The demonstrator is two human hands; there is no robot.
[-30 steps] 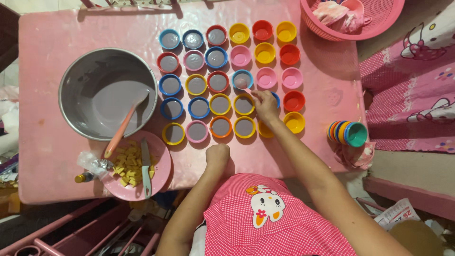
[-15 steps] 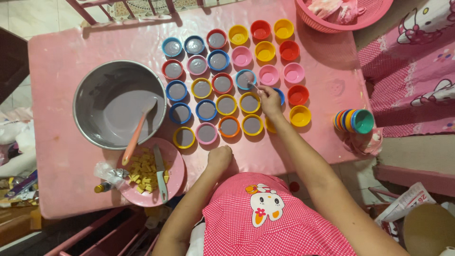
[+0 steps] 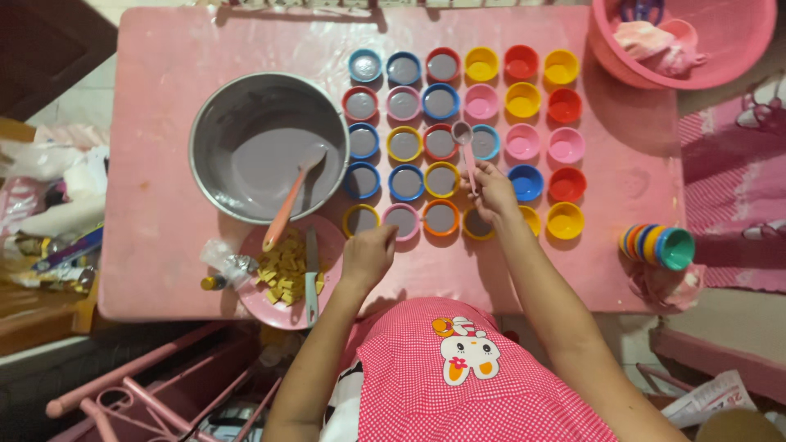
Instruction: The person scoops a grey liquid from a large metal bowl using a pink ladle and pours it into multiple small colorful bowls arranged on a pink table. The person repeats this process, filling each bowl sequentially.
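A small pink spoon point(image 3: 465, 151) is pinched in the closed fingers of the right hand point(image 3: 494, 192), and its round bowl is held over a blue-rimmed cup point(image 3: 485, 142) at about 12 o'clock from the hand, likely so the grey mix can be dropped in. The left hand point(image 3: 368, 255) is curled shut and rested on the pink table point(image 3: 164, 147), at 6 o'clock from a pink cup point(image 3: 401, 220) that is already filled; nothing is seen held in it. Little round plastic cups in many bright colours are set in neat rows, so each can be reached in turn. The cups on the left are filled with smooth grey mix; those on the right look empty. At 9 o'clock from the cups a shiny metal bowl point(image 3: 214, 131) of the same mix is placed, with a pink spatula point(image 3: 288, 202) leaned in it. At 7 o'clock a pink plate point(image 3: 262, 301) of small yellow chunks point(image 3: 282, 274) and a knife point(image 3: 311, 274) is kept close by.
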